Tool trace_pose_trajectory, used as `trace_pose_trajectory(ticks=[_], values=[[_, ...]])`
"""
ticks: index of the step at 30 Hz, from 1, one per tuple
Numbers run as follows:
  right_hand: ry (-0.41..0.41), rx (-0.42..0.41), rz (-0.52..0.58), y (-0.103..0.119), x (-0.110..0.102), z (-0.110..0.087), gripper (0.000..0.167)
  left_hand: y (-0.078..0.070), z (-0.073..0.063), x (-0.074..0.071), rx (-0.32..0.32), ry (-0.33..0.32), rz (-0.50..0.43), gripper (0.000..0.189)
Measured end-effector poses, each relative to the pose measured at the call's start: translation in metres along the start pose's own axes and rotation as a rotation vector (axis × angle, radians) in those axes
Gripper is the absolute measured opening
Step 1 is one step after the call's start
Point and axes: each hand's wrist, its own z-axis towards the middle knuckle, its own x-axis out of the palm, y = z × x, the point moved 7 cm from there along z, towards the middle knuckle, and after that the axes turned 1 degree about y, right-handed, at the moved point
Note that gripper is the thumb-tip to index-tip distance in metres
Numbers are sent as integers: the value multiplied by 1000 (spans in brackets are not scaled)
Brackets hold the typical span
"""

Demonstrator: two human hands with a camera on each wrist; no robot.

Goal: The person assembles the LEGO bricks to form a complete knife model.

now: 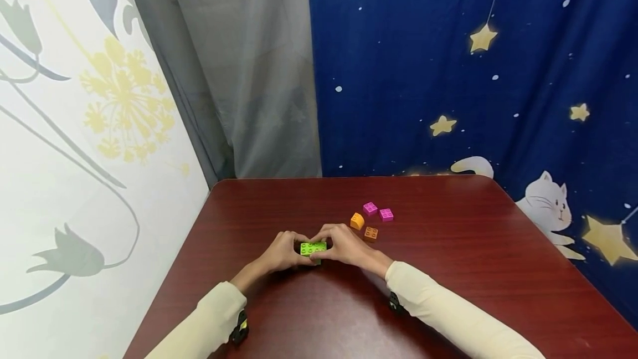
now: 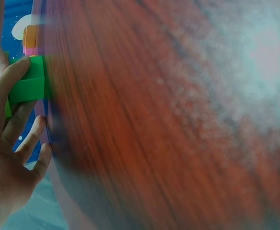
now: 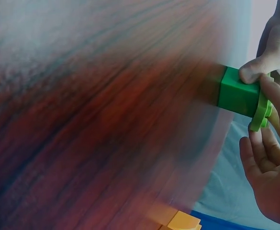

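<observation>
A light green toy building brick [image 1: 312, 247] with studs on top is between my two hands, over the middle of the table. Darker green bricks [image 3: 237, 92] sit on the table directly under it, as the right wrist view shows. My left hand [image 1: 285, 251] pinches the green stack from the left, with its thumb on the near face [image 2: 29, 86] in the left wrist view. From the right, my right hand [image 1: 343, 244] grips the same stack between thumb and fingers. The light green brick overhangs the darker part on one side.
Beyond my right hand lie an orange curved brick [image 1: 356, 221], a brown-orange brick [image 1: 371, 234] and two magenta bricks [image 1: 370, 208]. The dark red wooden table [image 1: 448, 292] ends at a grey and blue curtain [image 1: 399, 71]; a patterned white panel [image 1: 99, 193] stands on the left.
</observation>
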Motion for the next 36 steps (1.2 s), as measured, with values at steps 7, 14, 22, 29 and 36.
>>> trace_pose_trajectory(ticks=[7,14,22,29,36], values=[[8,19,23,-3,2,-2,34,-2,0,0,-3,6,-29,39],[-42,7,14,-6,4,-9,34,-3,0,3,-6,51,-58,36],[-61,-42,-14,-1,2,-6,34,-5,-1,-2,13,33,-13,36],[-44,-46,22,-2,-7,-8,34,-3,1,-1,0,31,-33,33],[-18,-23,19,-13,-16,-18,33,1,1,0,-34,28,-17,38]])
